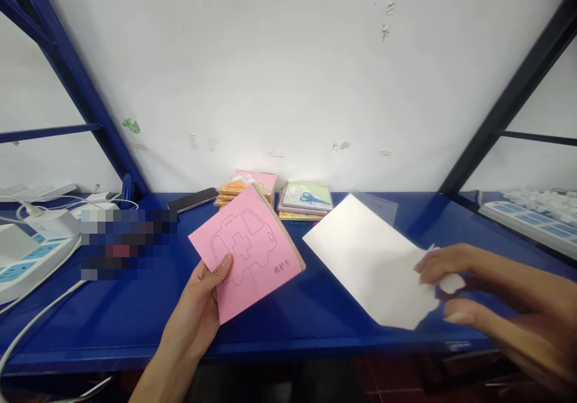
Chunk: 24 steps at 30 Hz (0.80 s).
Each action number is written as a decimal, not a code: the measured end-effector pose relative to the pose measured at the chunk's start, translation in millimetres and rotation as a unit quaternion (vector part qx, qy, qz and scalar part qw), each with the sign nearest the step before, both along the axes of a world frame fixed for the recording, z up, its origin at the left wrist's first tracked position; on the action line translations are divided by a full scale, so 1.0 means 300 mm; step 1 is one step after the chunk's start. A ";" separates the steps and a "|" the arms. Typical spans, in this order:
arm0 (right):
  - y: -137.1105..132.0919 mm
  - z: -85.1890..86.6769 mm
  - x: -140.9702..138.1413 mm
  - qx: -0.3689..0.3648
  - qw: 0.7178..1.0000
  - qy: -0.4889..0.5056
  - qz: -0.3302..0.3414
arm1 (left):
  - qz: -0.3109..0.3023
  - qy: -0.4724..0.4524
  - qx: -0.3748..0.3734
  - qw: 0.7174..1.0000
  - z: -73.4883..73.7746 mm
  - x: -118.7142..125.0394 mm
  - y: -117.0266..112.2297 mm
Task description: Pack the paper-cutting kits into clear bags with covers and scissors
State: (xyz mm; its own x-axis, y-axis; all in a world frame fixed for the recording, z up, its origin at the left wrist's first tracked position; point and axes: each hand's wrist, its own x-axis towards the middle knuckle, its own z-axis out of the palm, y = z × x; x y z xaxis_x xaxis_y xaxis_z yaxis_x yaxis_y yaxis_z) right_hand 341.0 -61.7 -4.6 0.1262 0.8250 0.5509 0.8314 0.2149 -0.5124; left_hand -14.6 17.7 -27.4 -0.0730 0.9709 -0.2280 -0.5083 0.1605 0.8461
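The left hand (198,313) grips a pink craft booklet (247,253) printed with an uncut ambulance outline (243,244); the blurred right hand (487,295) curls at a white paper sheet (360,259) on the blue counter (288,325), its grasp unclear.

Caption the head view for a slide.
Left hand holds a pink ambulance-outline booklet; right hand touches a white paper sheet on a blue bench.

The left hand (196,298) sits at about seven o'clock, gripping firmly, its thumb (224,266) pressed down on top and the left forearm (166,367) rising from the bottom edge. The right hand (469,286), blurred, lies at about four o'clock, palm down, with its fingers (444,259) held apart from its lower thumb (457,318) and the right forearm (536,325) running off the right edge.
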 end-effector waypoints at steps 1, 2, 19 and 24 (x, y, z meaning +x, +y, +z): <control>0.009 0.043 -0.043 -0.030 0.998 -0.026 0.053 | -0.008 0.001 0.003 1.000 0.001 0.002 -0.006; 0.017 0.078 -0.081 -0.025 0.995 -0.035 0.085 | -0.019 0.002 0.005 1.000 0.002 0.006 -0.012; 0.040 0.092 -0.309 -0.092 0.968 -0.013 0.232 | -0.093 0.112 0.073 0.987 -0.033 0.047 -0.026; 0.034 0.076 -0.315 -0.118 0.968 -0.023 0.221 | -0.119 0.096 0.059 0.986 -0.021 0.052 -0.033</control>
State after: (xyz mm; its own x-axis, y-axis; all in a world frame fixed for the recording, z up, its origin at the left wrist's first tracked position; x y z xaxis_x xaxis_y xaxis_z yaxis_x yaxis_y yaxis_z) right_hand 246.6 -51.6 18.3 -0.2889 0.8963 0.3366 0.7078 0.4367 -0.5552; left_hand 1.0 7.7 -33.8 0.1300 0.9846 -0.1168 -0.2971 0.1511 0.9428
